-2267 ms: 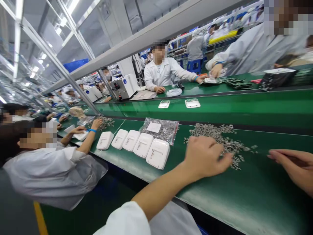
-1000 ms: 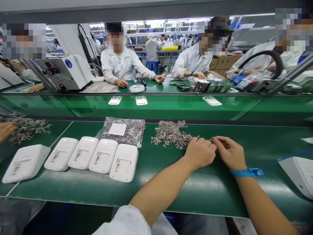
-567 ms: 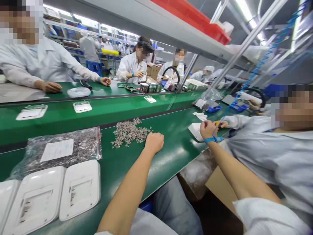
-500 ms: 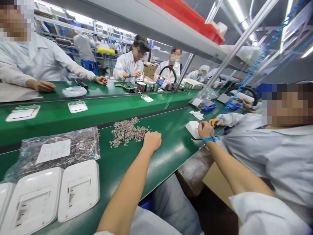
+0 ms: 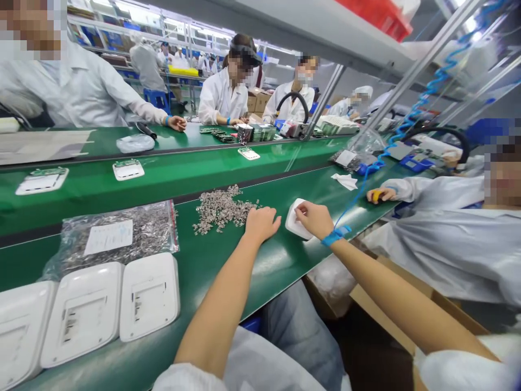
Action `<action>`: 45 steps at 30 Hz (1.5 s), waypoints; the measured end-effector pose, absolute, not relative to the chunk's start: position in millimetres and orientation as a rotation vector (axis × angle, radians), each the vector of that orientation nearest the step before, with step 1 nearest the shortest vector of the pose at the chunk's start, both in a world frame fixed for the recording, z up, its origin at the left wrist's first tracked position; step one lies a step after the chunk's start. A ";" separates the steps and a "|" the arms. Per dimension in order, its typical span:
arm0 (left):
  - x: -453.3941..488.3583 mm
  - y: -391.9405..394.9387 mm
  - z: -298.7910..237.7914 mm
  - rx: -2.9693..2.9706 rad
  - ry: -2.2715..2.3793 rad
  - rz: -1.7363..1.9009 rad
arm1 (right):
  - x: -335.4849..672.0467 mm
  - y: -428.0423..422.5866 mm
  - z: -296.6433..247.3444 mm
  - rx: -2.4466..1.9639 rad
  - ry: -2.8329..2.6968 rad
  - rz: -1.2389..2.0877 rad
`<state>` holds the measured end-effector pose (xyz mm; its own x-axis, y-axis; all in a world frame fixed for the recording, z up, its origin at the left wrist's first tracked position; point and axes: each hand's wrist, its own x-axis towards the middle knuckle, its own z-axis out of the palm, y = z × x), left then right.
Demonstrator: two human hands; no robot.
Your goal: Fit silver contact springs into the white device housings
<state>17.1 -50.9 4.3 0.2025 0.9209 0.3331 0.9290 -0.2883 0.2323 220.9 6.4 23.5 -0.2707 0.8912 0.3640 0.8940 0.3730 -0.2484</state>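
My left hand (image 5: 261,224) rests on the green work surface, at the right edge of a loose pile of small metal pieces (image 5: 222,209). Its fingers bend downward and the thumb stands apart; nothing shows in it. With my right hand (image 5: 315,220), banded at the wrist by a blue strap, I grip a white plastic housing (image 5: 293,224) at its right side. The housing lies on the surface, partly covered by my fingers.
Similar white housings (image 5: 150,304) stand in a row at the left, beside a labelled clear bag (image 5: 150,239) of metal pieces. Behind runs a green conveyor (image 5: 175,174) carrying white parts. At the right a co-worker's hand (image 5: 382,194) holds something yellow. A blue coiled hose (image 5: 427,98) hangs there.
My right hand has moved left with the white housing, towards my left hand. My left thumb has spread away from the fingers. The camera view has shifted somewhat.
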 end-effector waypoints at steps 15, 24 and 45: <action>15.5 -46.3 7.3 -1.983 -2.251 -0.964 | 201.3 -8.0 59.3 -1.245 -2.371 0.179; 16.0 -48.4 6.6 -1.888 -2.332 -0.982 | 167.6 25.5 60.6 -0.977 -2.742 -0.048; 27.6 -65.2 5.9 -2.236 -1.927 -0.799 | 147.0 40.3 65.3 -1.089 -2.946 -0.168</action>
<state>27.6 -65.2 5.9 0.0706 0.8981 0.4340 0.9417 -0.2036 0.2680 147.0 40.3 65.3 -0.7602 0.6489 0.0335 0.6485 0.7544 0.1015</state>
